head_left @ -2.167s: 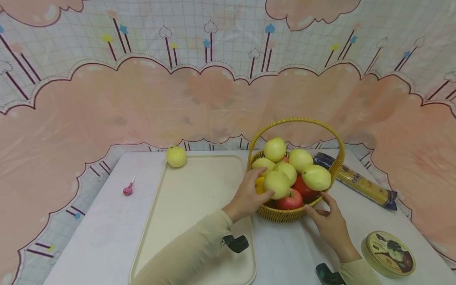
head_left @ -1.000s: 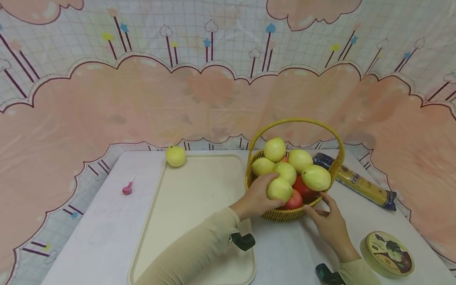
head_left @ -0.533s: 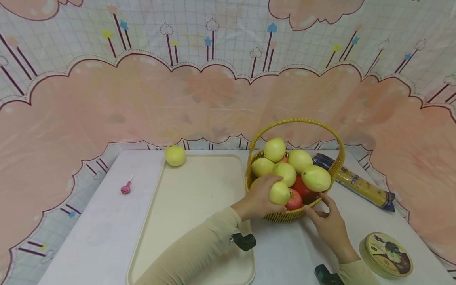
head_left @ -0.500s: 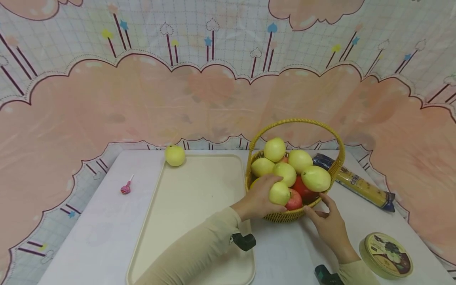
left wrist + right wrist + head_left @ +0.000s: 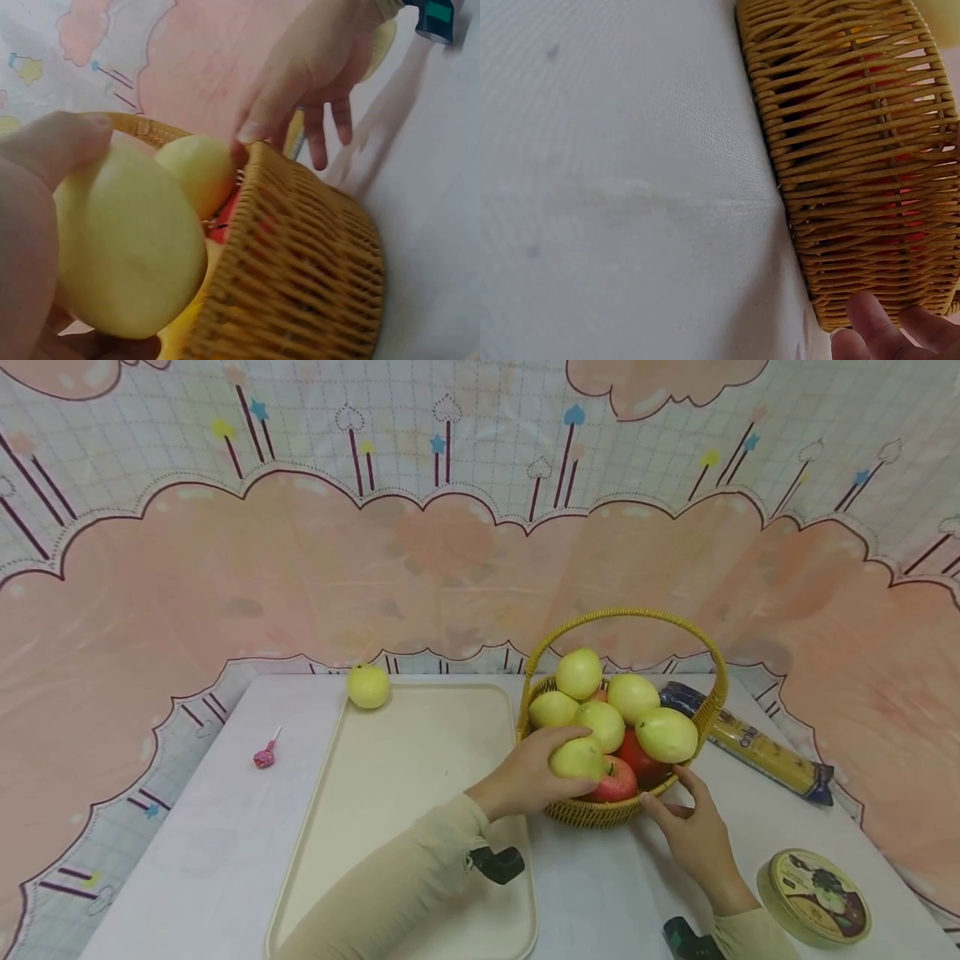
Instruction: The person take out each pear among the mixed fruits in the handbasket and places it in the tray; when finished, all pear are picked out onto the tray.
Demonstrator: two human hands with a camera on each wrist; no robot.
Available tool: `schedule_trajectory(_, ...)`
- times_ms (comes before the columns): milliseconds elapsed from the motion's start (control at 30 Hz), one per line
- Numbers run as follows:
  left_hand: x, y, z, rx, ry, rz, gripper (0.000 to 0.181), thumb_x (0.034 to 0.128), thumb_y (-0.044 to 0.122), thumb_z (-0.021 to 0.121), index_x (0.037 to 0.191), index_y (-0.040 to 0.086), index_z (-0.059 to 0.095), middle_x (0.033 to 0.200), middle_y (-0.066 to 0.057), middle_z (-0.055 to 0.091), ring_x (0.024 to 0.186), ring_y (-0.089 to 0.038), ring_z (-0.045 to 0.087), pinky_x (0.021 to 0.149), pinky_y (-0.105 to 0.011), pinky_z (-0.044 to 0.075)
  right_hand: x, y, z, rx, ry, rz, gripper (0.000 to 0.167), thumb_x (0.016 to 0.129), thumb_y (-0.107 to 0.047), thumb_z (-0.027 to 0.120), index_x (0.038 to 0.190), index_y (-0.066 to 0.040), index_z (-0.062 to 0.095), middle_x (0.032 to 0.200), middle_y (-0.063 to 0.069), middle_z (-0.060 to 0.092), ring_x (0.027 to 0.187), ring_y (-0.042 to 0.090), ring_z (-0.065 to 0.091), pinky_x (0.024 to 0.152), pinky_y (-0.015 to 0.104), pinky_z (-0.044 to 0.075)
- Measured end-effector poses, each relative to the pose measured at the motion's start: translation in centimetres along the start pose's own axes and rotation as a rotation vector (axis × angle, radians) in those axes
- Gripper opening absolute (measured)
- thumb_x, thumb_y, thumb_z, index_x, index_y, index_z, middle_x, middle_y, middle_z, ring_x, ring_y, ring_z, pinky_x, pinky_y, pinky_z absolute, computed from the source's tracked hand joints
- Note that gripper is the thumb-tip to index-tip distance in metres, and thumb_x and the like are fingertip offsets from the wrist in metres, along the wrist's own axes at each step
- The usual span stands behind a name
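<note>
A yellow wicker basket [image 5: 592, 814] holds several pale yellow-green fruits, a red apple [image 5: 617, 781] at the front and another red fruit [image 5: 643, 762] beside it. My left hand [image 5: 528, 772] reaches over the basket's left side and grips one smooth, egg-shaped yellow-green fruit [image 5: 131, 244], thumb on one side and fingers on the other. Something bright yellow [image 5: 184, 326] shows beneath it in the left wrist view. On the basket's front right, my right hand [image 5: 697, 835] pinches the rim between thumb and index finger. Its other fingers hang loosely outside.
Left of the basket lies a cream tray [image 5: 405, 768], with a yellow-green fruit [image 5: 368, 687] at its far left corner. A pink lollipop [image 5: 264, 755] lies farther left. Right of the basket are a long yellow-and-blue packet [image 5: 765, 747] and a round tin [image 5: 821, 893].
My left hand shifted right and lower with the fruit, then back slightly left; the fruit has turned in its grip. My right hand stays at the rim, and the basket has not visibly moved.
</note>
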State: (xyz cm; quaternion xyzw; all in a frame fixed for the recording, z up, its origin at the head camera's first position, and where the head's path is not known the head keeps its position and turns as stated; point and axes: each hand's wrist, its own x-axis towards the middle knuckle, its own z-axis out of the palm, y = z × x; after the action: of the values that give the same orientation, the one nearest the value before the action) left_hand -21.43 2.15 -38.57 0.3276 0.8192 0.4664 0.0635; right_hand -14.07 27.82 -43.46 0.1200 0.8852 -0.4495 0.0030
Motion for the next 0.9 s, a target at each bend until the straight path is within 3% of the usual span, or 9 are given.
schedule_trajectory(100, -0.3, 0.1, -0.8, -0.015, -0.023, -0.001, 0.066, 0.0858, 0.04, 0.077, 0.144, 0.018, 0.055, 0.131, 0.003, 0.056, 0.107, -0.012, 0.054, 0.089, -0.029, 0.048, 0.0, 0.0, -0.1, 0.004, -0.002, 0.004, 0.093, 0.095, -0.051, 0.063, 0.16, -0.008, 0.013, 0.161, 0.026, 0.018, 0.127, 0.042, 0.05, 0.08, 0.038, 0.054)
schedule_trajectory(300, -0.8, 0.2, -2.6, 0.04, -0.07, 0.001, 0.067, 0.0864, 0.039, 0.077, 0.145, 0.017, 0.054, 0.128, 0.003, 0.058, 0.104, -0.014, 0.055, 0.087, -0.03, 0.049, -0.1, 0.0, -0.2, 0.0, 0.004, 0.001, 0.094, 0.095, -0.053, 0.063, 0.16, -0.007, 0.014, 0.16, 0.025, 0.018, 0.126, 0.041, 0.051, 0.079, 0.036, 0.054)
schedule_trajectory(667, -1.4, -0.5, -3.5, 0.007, -0.038, -0.061, 0.066, 0.0868, 0.039, 0.076, 0.145, 0.017, 0.053, 0.133, -0.004, 0.057, 0.109, -0.019, 0.055, 0.091, -0.037, 0.047, -0.2, -0.3, -0.1, -0.008, 0.003, -0.005, 0.091, 0.096, -0.049, 0.063, 0.159, -0.006, 0.015, 0.161, 0.026, 0.018, 0.126, 0.043, 0.051, 0.08, 0.039, 0.054)
schedule_trajectory(900, -1.5, -1.1, -3.7, 0.014, 0.008, -0.087, 0.065, 0.0909, 0.037, 0.072, 0.147, 0.014, 0.05, 0.144, -0.011, 0.05, 0.125, -0.026, 0.05, 0.103, -0.045, 0.042, -0.1, -0.1, 0.0, -0.01, 0.008, -0.005, 0.092, 0.096, -0.051, 0.063, 0.159, -0.005, 0.015, 0.16, 0.027, 0.018, 0.125, 0.043, 0.052, 0.082, 0.042, 0.055)
